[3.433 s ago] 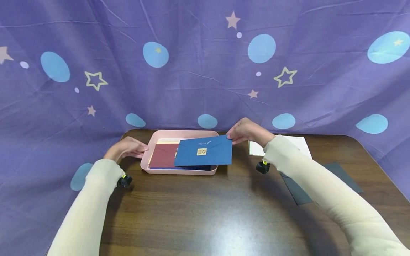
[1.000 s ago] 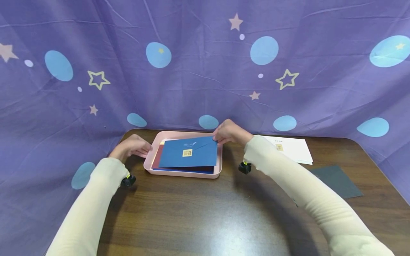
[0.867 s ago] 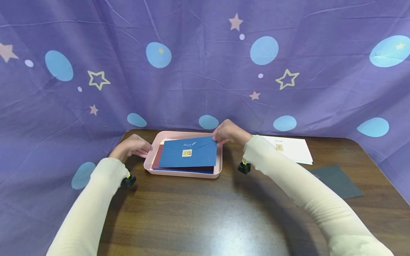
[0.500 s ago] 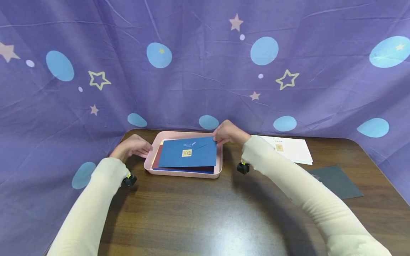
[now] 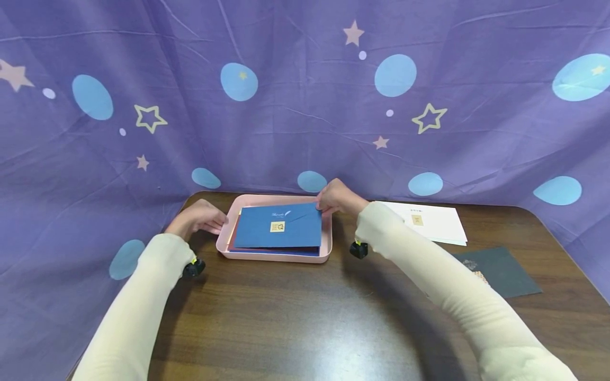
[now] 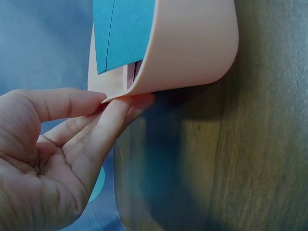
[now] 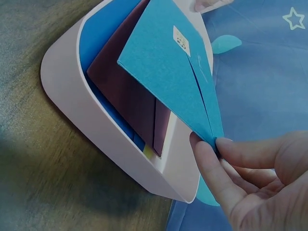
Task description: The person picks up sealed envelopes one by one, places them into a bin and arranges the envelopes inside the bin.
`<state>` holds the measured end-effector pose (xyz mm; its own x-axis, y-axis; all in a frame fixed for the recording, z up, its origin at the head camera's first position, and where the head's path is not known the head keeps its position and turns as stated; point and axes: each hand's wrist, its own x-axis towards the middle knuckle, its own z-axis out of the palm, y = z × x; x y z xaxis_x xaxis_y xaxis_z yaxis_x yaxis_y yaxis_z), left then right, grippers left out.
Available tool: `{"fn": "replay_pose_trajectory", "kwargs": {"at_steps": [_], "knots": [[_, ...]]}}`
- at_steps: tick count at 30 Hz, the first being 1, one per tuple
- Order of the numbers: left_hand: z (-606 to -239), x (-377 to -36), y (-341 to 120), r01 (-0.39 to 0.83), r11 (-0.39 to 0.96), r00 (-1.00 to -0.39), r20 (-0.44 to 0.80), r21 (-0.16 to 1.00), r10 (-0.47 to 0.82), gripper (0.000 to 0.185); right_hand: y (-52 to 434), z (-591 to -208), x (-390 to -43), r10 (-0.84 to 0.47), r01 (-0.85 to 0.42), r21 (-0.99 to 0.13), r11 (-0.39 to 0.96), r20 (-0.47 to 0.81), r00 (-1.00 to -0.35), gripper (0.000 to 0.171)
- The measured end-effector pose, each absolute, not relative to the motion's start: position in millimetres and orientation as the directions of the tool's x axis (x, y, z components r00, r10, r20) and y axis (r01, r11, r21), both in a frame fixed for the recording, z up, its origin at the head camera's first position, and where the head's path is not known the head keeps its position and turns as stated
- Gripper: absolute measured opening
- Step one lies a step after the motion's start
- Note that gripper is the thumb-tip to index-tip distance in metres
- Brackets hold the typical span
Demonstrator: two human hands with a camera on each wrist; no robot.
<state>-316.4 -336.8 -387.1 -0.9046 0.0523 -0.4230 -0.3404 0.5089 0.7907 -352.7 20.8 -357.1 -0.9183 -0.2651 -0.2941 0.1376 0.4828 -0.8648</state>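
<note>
A blue envelope point(image 5: 300, 233) with a small gold sticker point(image 5: 277, 227) lies tilted over the pink tray point(image 5: 267, 199). My right hand point(image 7: 255, 178) pinches its far right corner between thumb and fingers, so that end stays raised above the tray floor. Beneath it, in the right wrist view, a dark red envelope point(image 7: 132, 101) and a deeper blue envelope point(image 7: 94, 36) rest in the tray. My left hand point(image 6: 57, 154) pinches the tray's left rim between thumb and fingers. A yellow edge peeks out under the red envelope.
White envelopes point(image 5: 443, 225) lie at the back right of the brown table point(image 5: 286, 312). In front of them is a dark grey envelope point(image 5: 505, 272), partly behind the right sleeve. A purple patterned cloth point(image 5: 305, 106) hangs directly behind the table.
Since the earliest frame, my right hand has carried the blue envelope left until it lies over the tray's contents. In the last second it barely moves. My left hand keeps hold of the rim.
</note>
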Motion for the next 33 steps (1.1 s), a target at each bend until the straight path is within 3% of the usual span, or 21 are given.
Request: {"fn": "replay_pose_trajectory", "kwargs": {"at_steps": [11,20,33], "knots": [[-382.5,-315.4,-331.9,-0.387,0.502,-0.892,-0.452,0.774,0.010,0.008,20.1,-355.5,-354.5,-0.260,0.094,-0.863,0.497,-0.251,-0.932,0.010],[-381.4,-315.4,-328.5,-0.393,0.528,-0.888,-0.459,0.753,-0.007,0.018,10.2,-359.5,-359.9,-0.186,0.081,-0.765,0.638,-0.256,-0.949,0.012],[-381.6,-315.7,-328.8,-0.399,0.515,-0.884,-0.468,0.759,0.003,0.016,0.7,-366.2,-362.9,-0.135,0.067,-0.657,0.751,-0.253,-0.958,0.013]]}}
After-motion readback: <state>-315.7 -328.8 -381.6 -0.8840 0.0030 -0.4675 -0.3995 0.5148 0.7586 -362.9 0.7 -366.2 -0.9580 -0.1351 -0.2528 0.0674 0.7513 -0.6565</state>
